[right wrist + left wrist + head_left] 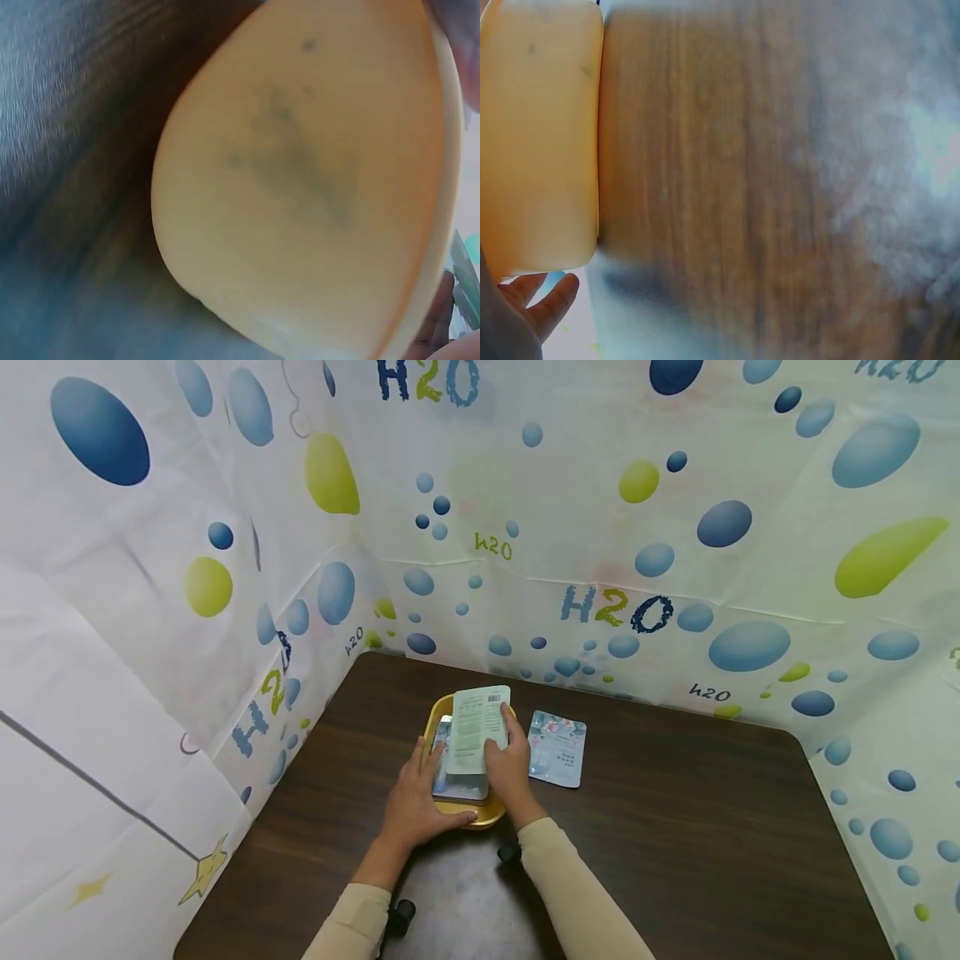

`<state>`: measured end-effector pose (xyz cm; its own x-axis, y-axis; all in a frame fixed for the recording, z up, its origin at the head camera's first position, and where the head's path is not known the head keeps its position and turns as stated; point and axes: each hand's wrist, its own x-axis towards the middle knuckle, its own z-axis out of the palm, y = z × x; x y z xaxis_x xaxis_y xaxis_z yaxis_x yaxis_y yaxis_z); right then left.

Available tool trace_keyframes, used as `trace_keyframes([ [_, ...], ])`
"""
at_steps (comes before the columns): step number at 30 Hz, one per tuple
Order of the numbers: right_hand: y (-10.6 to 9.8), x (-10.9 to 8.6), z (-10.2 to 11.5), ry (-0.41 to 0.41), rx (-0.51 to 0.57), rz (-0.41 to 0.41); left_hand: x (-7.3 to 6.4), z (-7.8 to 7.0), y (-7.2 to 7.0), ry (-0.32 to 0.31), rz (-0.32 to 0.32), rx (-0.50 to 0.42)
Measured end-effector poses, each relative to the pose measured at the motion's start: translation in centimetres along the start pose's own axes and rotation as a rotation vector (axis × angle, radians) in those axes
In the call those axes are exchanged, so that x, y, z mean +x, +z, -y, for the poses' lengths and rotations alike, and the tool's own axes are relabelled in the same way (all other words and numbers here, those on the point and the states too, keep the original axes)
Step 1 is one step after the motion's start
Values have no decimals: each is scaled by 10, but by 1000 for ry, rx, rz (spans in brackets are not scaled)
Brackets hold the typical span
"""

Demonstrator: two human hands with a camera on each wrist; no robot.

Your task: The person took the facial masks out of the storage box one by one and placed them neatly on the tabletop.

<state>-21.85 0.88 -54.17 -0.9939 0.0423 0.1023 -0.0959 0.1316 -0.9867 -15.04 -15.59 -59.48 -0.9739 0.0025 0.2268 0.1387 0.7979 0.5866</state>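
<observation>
A yellow plastic basket [491, 814] holds flat glossy sachets [461, 789], partly hidden from the head view. Above them, tilted over the basket, is a pale green face mask sachet [468, 735] with printed text and a barcode. My right hand [510, 768] pinches that sachet by its right edge. My left hand [414, 802] rests at the basket's left and front rim, fingers spread and the thumb along the front. The basket's outer wall [540, 135] fills the left of the left wrist view, and its wall [300, 225] also dominates the right wrist view.
A light blue flowered sachet [557, 750] lies flat on the dark wooden table [675, 827], just right of the basket. White curtains with blue and green dots [480, 468] stand along the table's back and sides.
</observation>
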Motion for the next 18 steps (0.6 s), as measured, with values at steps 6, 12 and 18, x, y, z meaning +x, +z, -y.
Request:
trace_keyframes([
  [6, -10, 5, 3, 7, 54, -13, 0, -1, -1, -19, 16, -3],
  [12, -18, 9, 6, 31, 84, -18, 0, -1, -1, -25, 14, -9],
  [18, -29, 15, 7, 54, 108, -36, 0, -4, -1, -20, 12, -7],
])
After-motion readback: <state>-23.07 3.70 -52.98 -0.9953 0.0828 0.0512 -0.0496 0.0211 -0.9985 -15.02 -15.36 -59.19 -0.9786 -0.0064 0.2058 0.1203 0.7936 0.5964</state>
